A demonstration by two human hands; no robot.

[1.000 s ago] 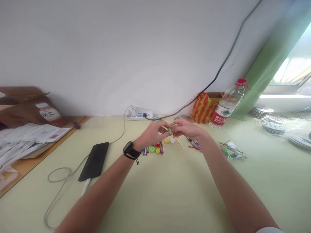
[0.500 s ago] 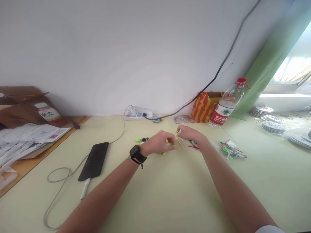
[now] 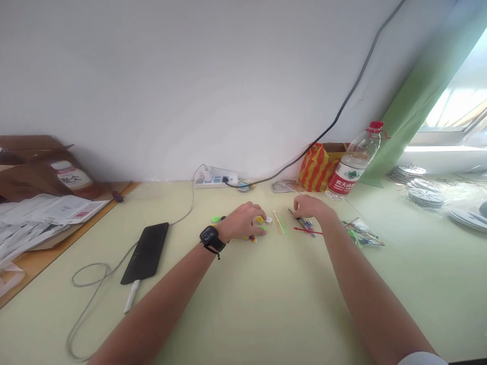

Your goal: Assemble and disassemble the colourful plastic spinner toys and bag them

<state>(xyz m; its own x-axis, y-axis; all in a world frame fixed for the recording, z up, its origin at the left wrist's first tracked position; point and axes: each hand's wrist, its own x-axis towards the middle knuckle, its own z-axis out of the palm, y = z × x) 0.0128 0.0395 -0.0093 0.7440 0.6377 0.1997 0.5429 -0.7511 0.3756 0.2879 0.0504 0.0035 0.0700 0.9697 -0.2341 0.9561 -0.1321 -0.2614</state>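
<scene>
My left hand (image 3: 243, 222), a black watch on its wrist, is over a cluster of small coloured pieces with its thumb and fingers apart. A yellow piece (image 3: 260, 219) and a white round piece (image 3: 268, 220) show by its fingertips. Between the hands lie thin yellow, white and green sticks (image 3: 279, 223). My right hand (image 3: 310, 207) has its fingers bent down at a thin black stick (image 3: 300, 219); its fingertips are pressed together there. Just below lies a red stick (image 3: 304, 230) with some dark and purple pieces.
A clear bag of coloured sticks (image 3: 363, 233) lies right of my right forearm. Behind are a water bottle (image 3: 346, 175), a striped bag (image 3: 317, 167) and a power strip (image 3: 216, 179). A black phone (image 3: 146, 253) with a cable lies left; stacked discs (image 3: 426, 195) stand right.
My right hand has moved right, from the yellow and white sticks to the dark ones. A green stick now lies beside the white one. My left hand has shifted slightly left and its fingers have spread.
</scene>
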